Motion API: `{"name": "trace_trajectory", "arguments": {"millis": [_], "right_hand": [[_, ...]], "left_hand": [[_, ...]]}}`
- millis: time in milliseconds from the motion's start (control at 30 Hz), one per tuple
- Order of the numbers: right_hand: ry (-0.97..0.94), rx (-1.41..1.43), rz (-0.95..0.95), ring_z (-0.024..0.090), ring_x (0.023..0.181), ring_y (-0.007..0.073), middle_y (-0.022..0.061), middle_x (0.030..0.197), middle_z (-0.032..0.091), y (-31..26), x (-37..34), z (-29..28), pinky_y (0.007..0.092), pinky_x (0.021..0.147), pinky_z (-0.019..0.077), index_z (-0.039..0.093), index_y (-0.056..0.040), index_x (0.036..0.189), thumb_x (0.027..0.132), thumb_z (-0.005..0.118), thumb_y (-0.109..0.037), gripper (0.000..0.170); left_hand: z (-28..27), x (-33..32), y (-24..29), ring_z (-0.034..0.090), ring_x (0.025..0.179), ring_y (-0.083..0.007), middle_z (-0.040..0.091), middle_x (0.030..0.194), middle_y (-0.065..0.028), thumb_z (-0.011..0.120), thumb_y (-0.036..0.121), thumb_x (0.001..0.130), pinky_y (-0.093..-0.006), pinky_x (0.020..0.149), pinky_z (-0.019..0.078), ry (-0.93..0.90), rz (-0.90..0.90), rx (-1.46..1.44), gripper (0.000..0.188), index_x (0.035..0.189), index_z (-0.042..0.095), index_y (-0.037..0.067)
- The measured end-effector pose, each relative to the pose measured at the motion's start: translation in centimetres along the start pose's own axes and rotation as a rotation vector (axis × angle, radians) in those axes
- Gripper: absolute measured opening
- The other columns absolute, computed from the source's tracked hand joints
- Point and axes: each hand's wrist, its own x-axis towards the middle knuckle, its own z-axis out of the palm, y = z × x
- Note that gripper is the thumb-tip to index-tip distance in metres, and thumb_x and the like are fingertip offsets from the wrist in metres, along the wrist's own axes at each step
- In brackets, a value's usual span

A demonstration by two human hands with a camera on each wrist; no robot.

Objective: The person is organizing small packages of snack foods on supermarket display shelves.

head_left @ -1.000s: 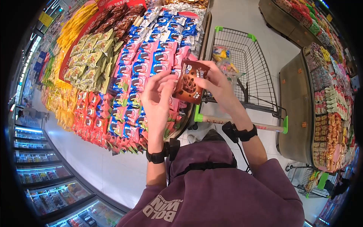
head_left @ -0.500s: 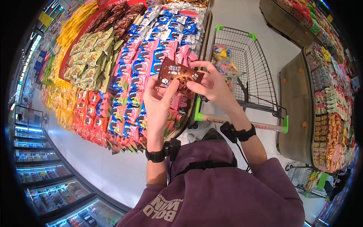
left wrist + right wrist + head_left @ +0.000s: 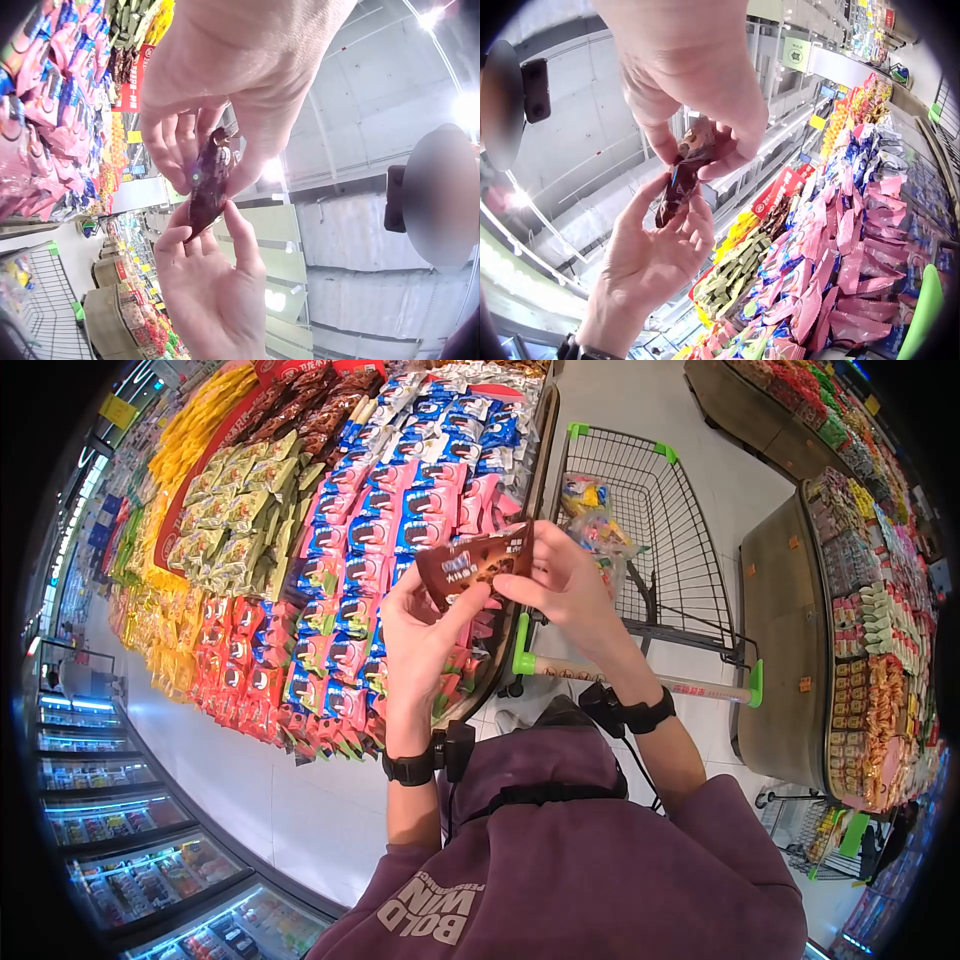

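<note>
A brown cookie packet [image 3: 470, 563] with white lettering and a cookie picture is held in front of the chest. My left hand [image 3: 415, 645] pinches its left part, with the thumb on the printed front and the other fingers behind. On the right end, my right hand [image 3: 570, 585] grips it between thumb and fingers. Seen nearly edge-on in the left wrist view, the packet [image 3: 210, 180] lies between both hands' fingertips. From the right wrist view, the packet [image 3: 681, 184] looks creased, and both thumbs press on it.
A stand of pink-and-blue snack packets [image 3: 365, 540] is just beyond my hands, with green packets [image 3: 240, 495] further left. A shopping cart [image 3: 650, 540] holding bagged goods [image 3: 600, 535] stands ahead to the right. Beyond it is another display stand [image 3: 790, 650]. Freezers [image 3: 140, 810] line the left side.
The packet has turned from upright in my right hand to lying sideways, then tilted with its right end higher. My left fingers have moved from its edge to pinching it.
</note>
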Motion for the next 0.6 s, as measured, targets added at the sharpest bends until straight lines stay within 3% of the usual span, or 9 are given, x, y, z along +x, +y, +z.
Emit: {"name": "trace_trajectory", "arguments": {"millis": [233, 600], "right_hand": [[-0.114, -0.137, -0.149, 0.061, 0.104, 0.0122, 0.005, 0.11, 0.065, 0.52, -0.29, -0.64, 0.0288, 0.09, 0.0497, 0.061, -0.0046, 0.1, 0.076, 0.071, 0.008, 0.029], [-0.123, -0.131, -0.147, 0.061, 0.103, 0.0121, 0.005, 0.109, 0.066, 0.51, -0.49, -0.56, 0.0269, 0.088, 0.0487, 0.059, -0.0051, 0.097, 0.076, 0.07, 0.008, 0.027]], "left_hand": [[-0.77, 0.1, -1.0, 0.063, 0.103, -0.0162, 0.064, 0.115, -0.0122, 0.067, -0.02, 0.067, -0.0297, 0.088, 0.0541, -0.083, 0.122, 0.084, 0.037, 0.098, 0.062, -0.001], [-0.69, -0.23, -0.69, 0.063, 0.103, -0.0159, 0.064, 0.115, -0.0117, 0.068, -0.021, 0.068, -0.0291, 0.089, 0.054, -0.072, 0.099, 0.105, 0.035, 0.096, 0.062, 0.0]]}}
